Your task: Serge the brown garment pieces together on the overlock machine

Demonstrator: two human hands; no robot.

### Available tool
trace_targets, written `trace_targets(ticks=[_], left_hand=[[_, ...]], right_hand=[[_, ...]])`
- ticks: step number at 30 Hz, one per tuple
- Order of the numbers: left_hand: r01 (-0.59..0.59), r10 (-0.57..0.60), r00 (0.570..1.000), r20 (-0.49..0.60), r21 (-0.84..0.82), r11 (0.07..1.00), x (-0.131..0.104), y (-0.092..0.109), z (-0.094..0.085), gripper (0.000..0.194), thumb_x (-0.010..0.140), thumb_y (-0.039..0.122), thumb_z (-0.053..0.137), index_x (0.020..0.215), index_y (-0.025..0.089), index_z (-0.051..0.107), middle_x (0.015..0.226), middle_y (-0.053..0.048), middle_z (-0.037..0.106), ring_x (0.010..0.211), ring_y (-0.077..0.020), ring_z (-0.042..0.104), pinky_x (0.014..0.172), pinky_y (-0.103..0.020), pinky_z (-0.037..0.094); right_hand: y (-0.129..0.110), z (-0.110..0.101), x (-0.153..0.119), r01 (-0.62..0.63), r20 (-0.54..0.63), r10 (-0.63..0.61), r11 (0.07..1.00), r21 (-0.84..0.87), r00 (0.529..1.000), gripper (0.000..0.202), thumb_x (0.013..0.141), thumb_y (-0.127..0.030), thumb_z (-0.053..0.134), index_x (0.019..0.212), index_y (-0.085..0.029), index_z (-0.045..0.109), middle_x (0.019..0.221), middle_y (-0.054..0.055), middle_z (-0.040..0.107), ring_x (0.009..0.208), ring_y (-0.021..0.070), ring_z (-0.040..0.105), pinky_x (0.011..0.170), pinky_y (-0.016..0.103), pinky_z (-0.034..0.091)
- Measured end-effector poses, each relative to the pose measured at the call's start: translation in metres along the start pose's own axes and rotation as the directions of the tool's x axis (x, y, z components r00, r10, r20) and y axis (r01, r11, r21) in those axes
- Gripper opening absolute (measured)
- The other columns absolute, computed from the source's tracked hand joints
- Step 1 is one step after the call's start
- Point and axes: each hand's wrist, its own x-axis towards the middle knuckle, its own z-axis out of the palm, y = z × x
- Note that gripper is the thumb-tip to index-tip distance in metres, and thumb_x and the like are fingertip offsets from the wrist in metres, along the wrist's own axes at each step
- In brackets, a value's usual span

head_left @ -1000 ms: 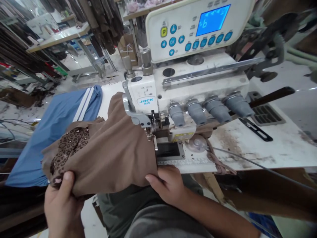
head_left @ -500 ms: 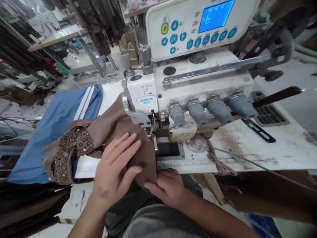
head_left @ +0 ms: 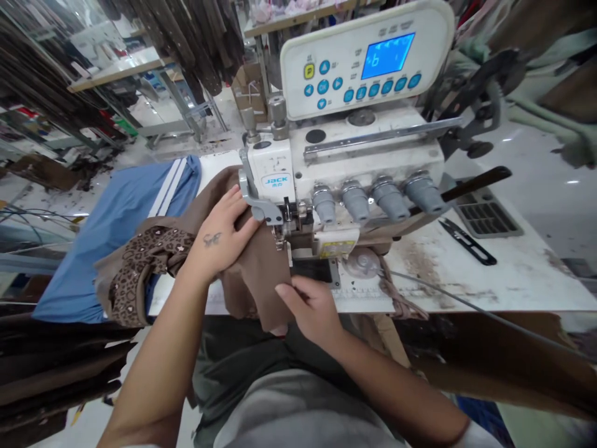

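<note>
A brown garment [head_left: 261, 280] with leopard-print parts [head_left: 148, 258] lies under the presser foot [head_left: 278, 239] of a white overlock sewing machine [head_left: 273, 165]. My left hand [head_left: 224, 233] rests flat on the brown cloth left of the foot, fingers stretched away from me and thumb apart. Its fingertips reach near the grey guard. Closer to me, my right hand [head_left: 312, 308] pinches the cloth's right edge between thumb and fingers, in front of the needle area. The cloth hangs down past the table's front edge between my hands.
Blue fabric with white stripes [head_left: 116, 230] lies left on the table. To the right are black thread snips [head_left: 469, 242], a grey compartment tray [head_left: 492, 218] and a cord [head_left: 457, 292]. A control panel [head_left: 366, 62] tops the machine. Dark garments [head_left: 186, 43] hang behind.
My left hand has slid forward along the cloth, toward the machine's guard. My right hand has come up with the cloth edge, which lifts and folds more. The view has shifted slightly.
</note>
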Motion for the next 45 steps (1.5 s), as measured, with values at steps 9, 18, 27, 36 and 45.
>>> trace_targets(ticks=[9, 18, 27, 36, 45], left_hand=[[-0.070, 0.055, 0.918, -0.392, -0.024, 0.997, -0.070, 0.030, 0.002, 0.028, 0.106, 0.029, 0.057, 0.129, 0.023, 0.072, 0.129, -0.006, 0.077, 0.125, -0.0216, 0.071, 0.113, -0.039, 0.053], [-0.010, 0.012, 0.983, -0.183, 0.012, 1.000, -0.093, 0.051, 0.014, 0.033, 0.101, 0.043, 0.068, 0.129, 0.027, 0.074, 0.141, -0.005, 0.072, 0.142, -0.0294, 0.060, 0.128, -0.056, 0.034], [0.076, -0.087, 0.983, -0.160, -0.073, 0.994, -0.052, 0.031, 0.023, 0.048, 0.100, 0.036, 0.064, 0.144, 0.018, 0.066, 0.154, -0.009, 0.061, 0.156, -0.0305, 0.043, 0.130, -0.051, 0.037], [0.282, -0.286, 0.958, 0.016, -0.232, 0.931, -0.018, -0.030, 0.007, 0.047, 0.106, 0.048, 0.051, 0.149, 0.035, 0.062, 0.166, -0.005, 0.048, 0.153, -0.0347, 0.046, 0.129, -0.060, 0.032], [0.318, -0.552, 0.726, -0.410, -0.511, 0.798, -0.153, 0.038, 0.065, 0.030, 0.100, 0.045, 0.063, 0.123, 0.027, 0.068, 0.121, -0.008, 0.074, 0.111, -0.0255, 0.072, 0.100, -0.041, 0.060]], right_hand=[[-0.003, 0.004, -0.013, -0.241, 0.093, 0.224, 0.928, 0.283, 0.970, 0.053, 0.094, -0.062, 0.071, 0.066, -0.024, 0.047, 0.056, -0.003, 0.058, 0.063, 0.0232, 0.078, 0.053, 0.026, 0.059], [-0.006, 0.005, -0.015, -0.215, 0.078, 0.201, 0.932, 0.291, 0.976, 0.045, 0.095, -0.063, 0.071, 0.073, -0.024, 0.062, 0.066, 0.002, 0.076, 0.060, 0.0229, 0.077, 0.062, 0.036, 0.068], [-0.014, 0.003, 0.009, -0.154, -0.006, 0.165, 0.931, 0.332, 0.986, 0.042, 0.094, -0.063, 0.072, 0.088, -0.022, 0.076, 0.099, 0.008, 0.084, 0.062, 0.0196, 0.078, 0.061, 0.032, 0.067], [0.027, 0.001, 0.001, -0.201, 0.069, 0.191, 0.955, 0.217, 0.979, 0.040, 0.098, -0.058, 0.070, 0.089, -0.019, 0.077, 0.098, 0.011, 0.085, 0.067, 0.0197, 0.079, 0.063, 0.030, 0.067], [0.026, -0.003, 0.003, -0.010, 0.192, 0.002, 0.999, 0.040, 0.981, 0.038, 0.095, -0.057, 0.073, 0.105, -0.020, 0.079, 0.101, 0.010, 0.082, 0.084, 0.0233, 0.078, 0.076, 0.034, 0.063]])
